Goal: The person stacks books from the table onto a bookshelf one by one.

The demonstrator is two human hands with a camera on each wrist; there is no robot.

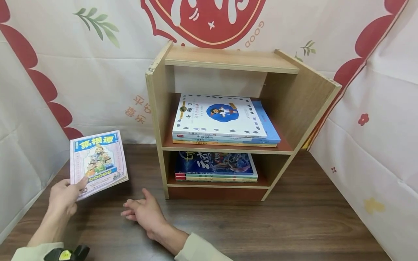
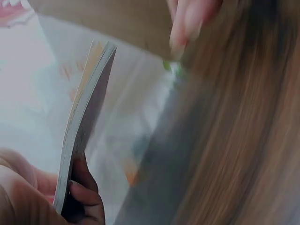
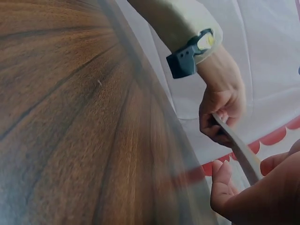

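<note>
My left hand [image 1: 63, 197] pinches a paperback book [image 1: 98, 159] by its lower left corner, thumb on the illustrated cover. The book has a pale pink cover with a blue title band and cartoon figures, and it is tilted above the tabletop left of the shelf. Edge-on in the left wrist view, the book [image 2: 84, 112] shows its page block with fingers behind it. To the book's lower right, my right hand [image 1: 145, 214] is held out with fingers loosely extended and nothing in it. The right wrist view shows the right hand [image 3: 262, 192] near the book's free end.
A small wooden bookshelf [image 1: 156, 105] stands at the centre with splayed sides. On its upper level lies a stack topped by a white picture book [image 1: 192, 119]; below sits another stack under a dark blue book [image 1: 212, 163]. Printed cloth [image 1: 369, 145] encloses the dark wooden table [image 1: 294, 224].
</note>
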